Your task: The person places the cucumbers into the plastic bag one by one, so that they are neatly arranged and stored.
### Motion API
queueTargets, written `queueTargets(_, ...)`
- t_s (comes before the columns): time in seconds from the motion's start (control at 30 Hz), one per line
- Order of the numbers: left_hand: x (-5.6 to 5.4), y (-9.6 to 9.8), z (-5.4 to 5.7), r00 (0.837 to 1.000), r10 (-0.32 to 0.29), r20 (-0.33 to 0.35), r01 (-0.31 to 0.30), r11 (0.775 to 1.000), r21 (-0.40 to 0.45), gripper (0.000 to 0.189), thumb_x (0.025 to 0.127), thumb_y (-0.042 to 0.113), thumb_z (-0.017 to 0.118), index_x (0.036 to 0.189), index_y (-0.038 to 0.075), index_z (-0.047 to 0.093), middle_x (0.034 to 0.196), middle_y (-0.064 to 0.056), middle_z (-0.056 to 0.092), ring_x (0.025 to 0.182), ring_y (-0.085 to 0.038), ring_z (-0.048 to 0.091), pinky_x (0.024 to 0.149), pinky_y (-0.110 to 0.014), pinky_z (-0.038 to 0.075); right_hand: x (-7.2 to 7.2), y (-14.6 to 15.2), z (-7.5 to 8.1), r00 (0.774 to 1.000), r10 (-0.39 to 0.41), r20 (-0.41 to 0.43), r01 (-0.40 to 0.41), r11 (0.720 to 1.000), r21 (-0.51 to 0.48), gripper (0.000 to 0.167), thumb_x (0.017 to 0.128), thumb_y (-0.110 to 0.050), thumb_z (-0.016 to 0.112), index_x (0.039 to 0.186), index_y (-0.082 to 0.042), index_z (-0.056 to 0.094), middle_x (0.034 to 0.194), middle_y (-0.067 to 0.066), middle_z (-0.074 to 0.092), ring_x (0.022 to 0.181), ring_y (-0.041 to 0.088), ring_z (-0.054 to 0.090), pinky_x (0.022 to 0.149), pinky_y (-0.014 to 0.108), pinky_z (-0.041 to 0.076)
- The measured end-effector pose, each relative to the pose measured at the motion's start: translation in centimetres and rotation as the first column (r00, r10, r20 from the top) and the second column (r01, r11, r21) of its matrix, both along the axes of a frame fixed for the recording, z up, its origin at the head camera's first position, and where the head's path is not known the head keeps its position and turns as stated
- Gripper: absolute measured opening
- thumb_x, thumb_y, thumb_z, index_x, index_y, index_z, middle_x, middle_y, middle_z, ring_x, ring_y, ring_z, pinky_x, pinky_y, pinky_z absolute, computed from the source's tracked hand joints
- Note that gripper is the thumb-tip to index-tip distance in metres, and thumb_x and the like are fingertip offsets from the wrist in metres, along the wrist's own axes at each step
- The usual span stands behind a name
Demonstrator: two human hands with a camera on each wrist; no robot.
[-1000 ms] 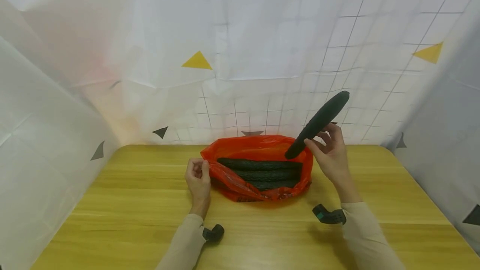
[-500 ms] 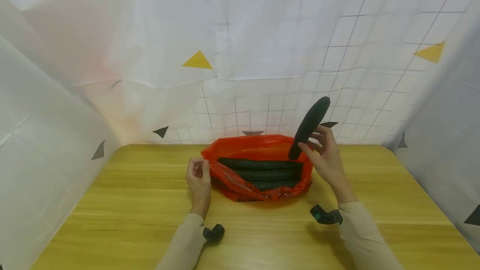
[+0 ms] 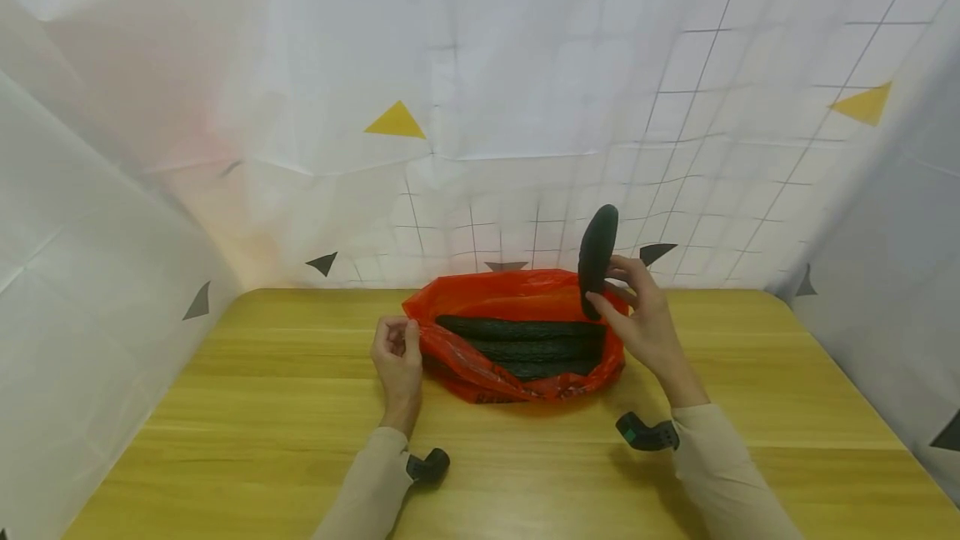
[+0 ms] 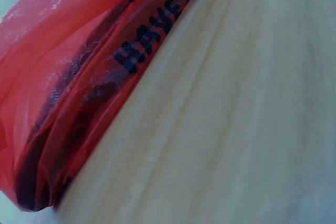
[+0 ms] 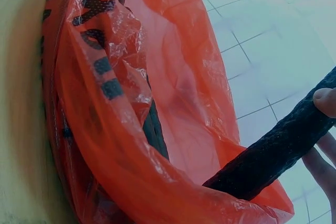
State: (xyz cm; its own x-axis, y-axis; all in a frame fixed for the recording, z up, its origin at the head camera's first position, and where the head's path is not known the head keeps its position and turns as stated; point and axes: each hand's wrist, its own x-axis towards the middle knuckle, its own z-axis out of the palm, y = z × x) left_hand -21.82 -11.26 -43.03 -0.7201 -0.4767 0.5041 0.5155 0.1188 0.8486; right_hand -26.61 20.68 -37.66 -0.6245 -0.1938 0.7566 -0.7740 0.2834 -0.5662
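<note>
A red plastic bag (image 3: 480,382) lies on its base with its mouth spread wide, and several dark green cucumbers (image 3: 525,330) lie side by side inside it. My left hand (image 3: 397,361) pinches the bag's rim at its left end. Above the bag's right end, my right hand (image 3: 645,319) holds another cucumber (image 3: 597,248) between thumb and fingers, tilted nearly upright. In the right wrist view the lower end of this cucumber (image 5: 278,153) dips behind the bag's near rim (image 5: 173,192). Printed black letters show on the bag's side (image 4: 142,45) in the left wrist view.
The bag stands toward the back of a yellow wood-grain table (image 3: 262,407). White sheeting (image 3: 510,65) with grid lines and yellow and black triangles rises behind and on both sides. Small black cameras (image 3: 427,467) are strapped to both wrists.
My right hand has moved left and slightly down, and the held cucumber has swung from a slant to nearly upright over the bag. The left hand stays on the rim.
</note>
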Motion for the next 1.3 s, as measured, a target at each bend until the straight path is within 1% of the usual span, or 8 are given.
queueTargets(0.17, 0.0, 0.0, 0.0, 1.0, -0.005, 0.011, 0.005, 1.0, 0.009, 0.016, 0.09, 0.005, 0.059, 0.094, -0.011, 0.056, 0.076, 0.002, 0.056, 0.068, -0.005, 0.052, 0.06, -0.016, 0.042, 0.0, -0.2, 0.1, 0.999, -0.011, -0.049, 0.013, 1.0, 0.027, 0.063, 0.068, 0.019, 0.071, 0.125, 0.001, 0.051, 0.115, 0.015, 0.056, 0.107, 0.007, 0.059, 0.086, 0.017, 0.049)
queueTargets(0.23, 0.0, 0.0, 0.0, 1.0, -0.006, 0.011, 0.006, 1.0, 0.011, 0.016, 0.09, 0.005, 0.059, 0.094, -0.011, 0.056, 0.076, 0.002, 0.056, 0.068, -0.006, 0.052, 0.061, -0.016, 0.042, 0.1, -0.3, 0.3, 0.997, -0.012, -0.077, 0.015, 0.999, 0.048, 0.063, 0.068, 0.018, 0.072, 0.126, 0.0, 0.052, 0.116, 0.015, 0.057, 0.107, 0.009, 0.059, 0.087, 0.017, 0.049)
queueTargets(0.37, 0.0, 0.0, -0.1, 1.0, -0.009, 0.005, 0.009, 1.0, 0.015, 0.015, 0.09, 0.004, 0.059, 0.094, -0.011, 0.056, 0.075, 0.001, 0.056, 0.068, -0.006, 0.052, 0.061, -0.016, 0.042, 0.5, -0.6, 0.5, 0.996, -0.018, -0.091, 0.028, 0.994, 0.105, 0.063, 0.069, 0.016, 0.073, 0.127, -0.003, 0.054, 0.117, 0.013, 0.057, 0.104, 0.016, 0.059, 0.088, 0.016, 0.048)
queueTargets(0.57, -0.1, 0.0, -0.2, 1.0, -0.006, -0.004, 0.006, 1.0, 0.011, 0.014, 0.09, 0.003, 0.059, 0.093, -0.011, 0.056, 0.074, -0.001, 0.057, 0.067, -0.006, 0.052, 0.06, -0.016, 0.042, 0.9, -1.1, 0.5, 0.99, -0.085, -0.109, 0.11, 0.962, 0.249, 0.06, 0.075, 0.004, 0.074, 0.13, -0.012, 0.055, 0.115, 0.007, 0.058, 0.099, 0.017, 0.059, 0.089, 0.013, 0.045)
queueTargets(0.77, -0.1, 0.1, 0.0, 1.0, -0.007, -0.013, 0.007, 1.0, 0.017, 0.015, 0.09, 0.003, 0.059, 0.092, -0.011, 0.056, 0.074, 0.0, 0.056, 0.066, -0.006, 0.051, 0.06, -0.016, 0.042, 0.6, -1.7, 0.1, 0.986, -0.087, -0.144, 0.132, 0.929, 0.346, 0.057, 0.078, -0.002, 0.073, 0.131, -0.015, 0.054, 0.117, 0.003, 0.058, 0.102, 0.016, 0.059, 0.087, 0.028, 0.049)
queueTargets(0.9, -0.1, 0.1, 0.1, 1.0, -0.014, -0.011, 0.014, 1.0, 0.027, 0.015, 0.09, 0.003, 0.059, 0.093, -0.011, 0.055, 0.074, -0.002, 0.056, 0.067, -0.006, 0.052, 0.061, -0.016, 0.042, 0.4, -2.1, -0.2, 0.987, -0.066, -0.148, 0.117, 0.921, 0.372, 0.057, 0.079, -0.003, 0.073, 0.131, -0.016, 0.054, 0.117, 0.002, 0.057, 0.102, 0.016, 0.059, 0.083, 0.036, 0.051)
queueTargets(1.1, 0.0, 0.2, 0.1, 1.0, -0.016, -0.001, 0.016, 1.0, 0.023, 0.016, 0.09, 0.004, 0.059, 0.093, -0.012, 0.055, 0.075, 0.0, 0.056, 0.067, -0.005, 0.052, 0.061, -0.016, 0.042, 0.2, -2.4, -0.6, 0.988, -0.05, -0.146, 0.105, 0.91, 0.402, 0.056, 0.079, -0.004, 0.074, 0.13, -0.017, 0.054, 0.117, 0.002, 0.057, 0.101, 0.016, 0.058, 0.084, 0.038, 0.051)
queueTargets(1.3, -0.1, 0.1, 0.0, 1.0, -0.018, 0.003, 0.018, 1.0, 0.024, 0.015, 0.09, 0.004, 0.059, 0.094, -0.011, 0.055, 0.075, 0.0, 0.057, 0.067, -0.006, 0.052, 0.061, -0.016, 0.043, 0.1, -2.7, -1.0, 0.992, -0.036, -0.119, 0.083, 0.906, 0.415, 0.049, 0.08, -0.008, 0.073, 0.126, -0.016, 0.056, 0.117, 0.0, 0.058, 0.104, 0.014, 0.058, 0.087, 0.034, 0.05)
